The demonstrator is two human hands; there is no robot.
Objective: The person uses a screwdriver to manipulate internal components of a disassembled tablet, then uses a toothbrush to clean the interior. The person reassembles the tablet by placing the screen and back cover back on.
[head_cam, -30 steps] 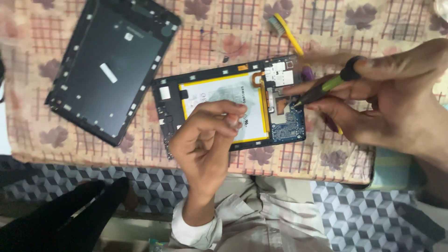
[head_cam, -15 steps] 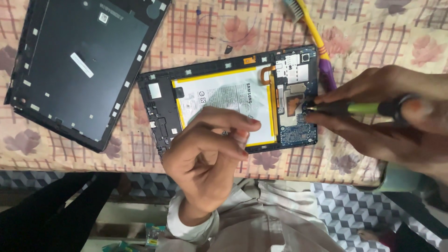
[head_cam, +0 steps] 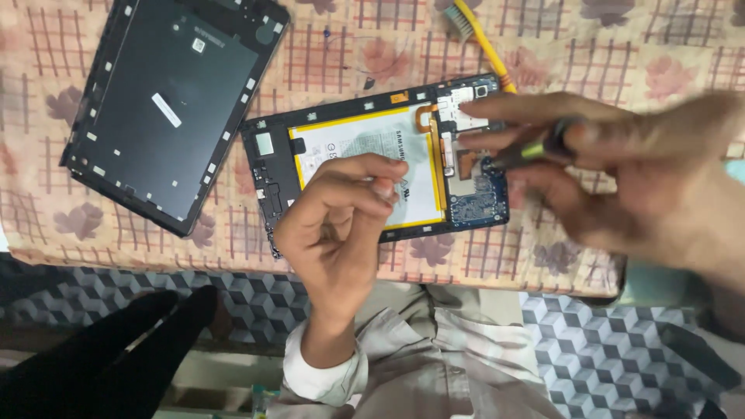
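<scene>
Gripping slim green screwdriver, flat tablet.

The right hand has moved up and to the left, and it is now blurred by its motion. The tip of its green screwdriver now sits higher on the board of the opened tablet. The left hand's fingertips have drawn slightly inward on the white battery.
</scene>
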